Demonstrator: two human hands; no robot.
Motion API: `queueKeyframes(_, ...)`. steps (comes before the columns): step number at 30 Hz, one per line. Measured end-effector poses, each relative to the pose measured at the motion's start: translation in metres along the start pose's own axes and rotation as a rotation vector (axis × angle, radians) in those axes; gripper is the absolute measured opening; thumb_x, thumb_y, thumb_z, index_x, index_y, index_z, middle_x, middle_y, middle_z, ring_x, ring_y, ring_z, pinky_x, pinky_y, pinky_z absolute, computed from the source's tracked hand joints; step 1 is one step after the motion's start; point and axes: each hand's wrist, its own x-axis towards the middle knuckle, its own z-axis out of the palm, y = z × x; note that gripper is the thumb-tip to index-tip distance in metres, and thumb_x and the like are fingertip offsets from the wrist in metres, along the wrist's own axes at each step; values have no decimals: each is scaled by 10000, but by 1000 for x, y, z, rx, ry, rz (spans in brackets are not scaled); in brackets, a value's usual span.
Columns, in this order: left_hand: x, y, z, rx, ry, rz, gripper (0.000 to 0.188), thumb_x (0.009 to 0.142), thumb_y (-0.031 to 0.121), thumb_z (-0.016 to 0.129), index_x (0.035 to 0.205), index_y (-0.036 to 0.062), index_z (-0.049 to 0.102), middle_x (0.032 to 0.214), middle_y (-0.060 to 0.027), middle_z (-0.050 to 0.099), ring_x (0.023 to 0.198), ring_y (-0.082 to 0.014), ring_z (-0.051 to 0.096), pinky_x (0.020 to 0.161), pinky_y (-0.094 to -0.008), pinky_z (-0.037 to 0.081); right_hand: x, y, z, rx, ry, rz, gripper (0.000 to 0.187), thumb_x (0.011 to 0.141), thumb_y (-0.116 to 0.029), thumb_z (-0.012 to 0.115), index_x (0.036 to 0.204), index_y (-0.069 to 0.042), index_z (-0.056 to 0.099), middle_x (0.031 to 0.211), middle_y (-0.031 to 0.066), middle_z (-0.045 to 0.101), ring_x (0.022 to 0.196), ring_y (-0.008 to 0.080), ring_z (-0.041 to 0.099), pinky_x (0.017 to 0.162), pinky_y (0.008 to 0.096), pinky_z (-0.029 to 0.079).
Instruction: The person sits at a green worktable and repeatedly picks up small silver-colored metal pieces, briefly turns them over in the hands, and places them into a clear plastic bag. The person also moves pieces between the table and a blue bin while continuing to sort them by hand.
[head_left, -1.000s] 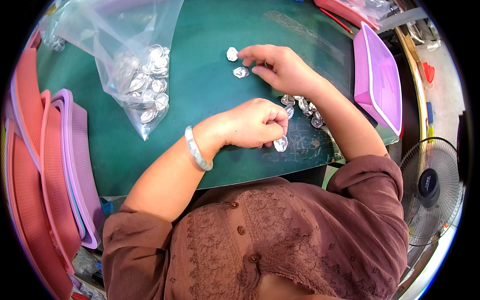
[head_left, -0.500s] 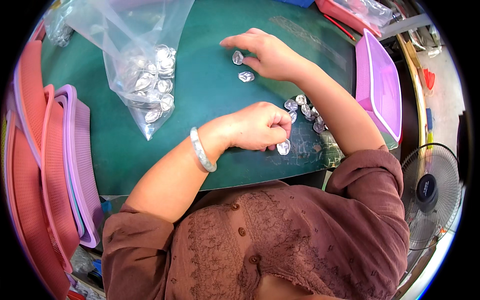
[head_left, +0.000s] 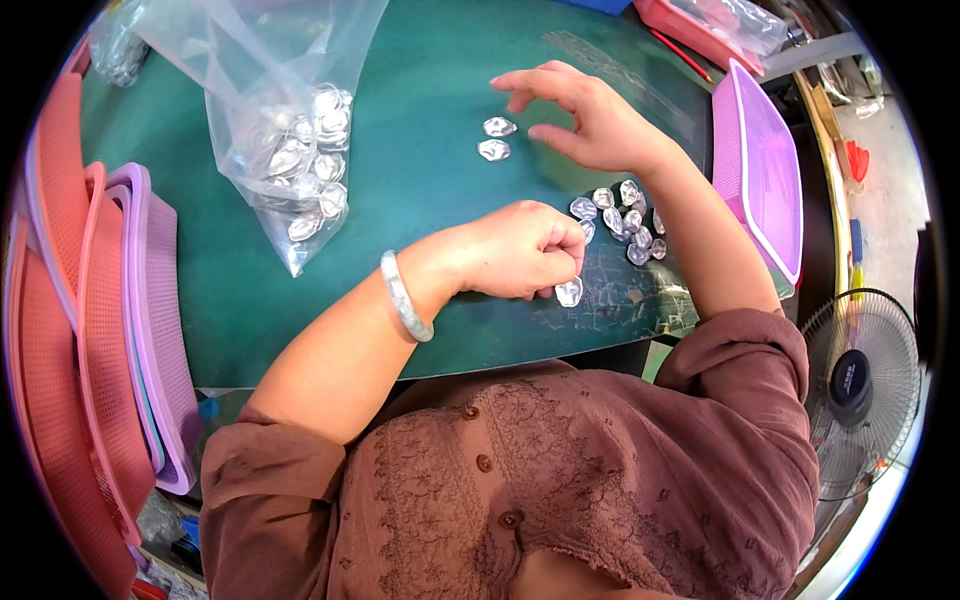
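Note:
My left hand point(head_left: 522, 250), closed with curled fingers, pinches a shiny silver crinkled oval piece point(head_left: 569, 292) that pokes out below the fingertips. Above the table, my right hand point(head_left: 592, 118) is open, thumb and fingers apart, with nothing between them. Just left of its thumb lie two similar pieces, an upper piece point(head_left: 499, 127) and a lower piece point(head_left: 493, 150), one beyond the other. A loose cluster of silver pieces point(head_left: 637, 223) rests between my left hand and right forearm; the forearm covers part of it.
A clear plastic bag point(head_left: 240, 110) holding several silver pieces lies left on the green tabletop point(head_left: 420, 110). Stacked pink baskets point(head_left: 110, 370) and a purple basket point(head_left: 160, 300) stand at the left. At right are a purple basket point(head_left: 735, 170), a red pencil point(head_left: 682, 55) and a fan point(head_left: 850, 390).
My right hand has let go of the upper silver piece, leaving it beside the lower one, and has moved right with its fingers spread. My left hand has barely moved.

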Motion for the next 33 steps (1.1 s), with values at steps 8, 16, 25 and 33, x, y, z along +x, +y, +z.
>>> queueKeyframes(8,0,0,-1,-30,-14,-11,119,776,98,479,754,12,558,627,-17,547,534,-73,508,495,-217,426,-9,3,18,-6,69,99,475,702,-62,641,1159,-70,513,923,88,612,892,271,549,780,362,456)
queueKeyframes(16,1,-3,0,-15,-18,10,122,777,102,477,757,11,556,636,-27,547,539,-80,513,498,-221,431,3,-18,29,-88,-14,58,563,649,-61,699,1178,-64,506,1000,90,606,949,259,544,831,359,456)
queueKeyframes(25,0,-1,0,-2,-17,-4,123,773,107,478,757,14,556,629,-29,548,538,-85,518,497,-226,434,12,-22,31,-236,-68,-43,470,689,-8,582,1152,-47,512,873,101,602,819,284,534,745,362,455)
queueKeyframes(33,2,-1,1,11,-15,7,118,775,91,479,778,16,571,623,-26,559,528,-79,522,490,-223,440,9,-21,36,-165,22,-5,525,645,48,497,1163,-39,490,892,149,541,869,331,514,785,401,432)
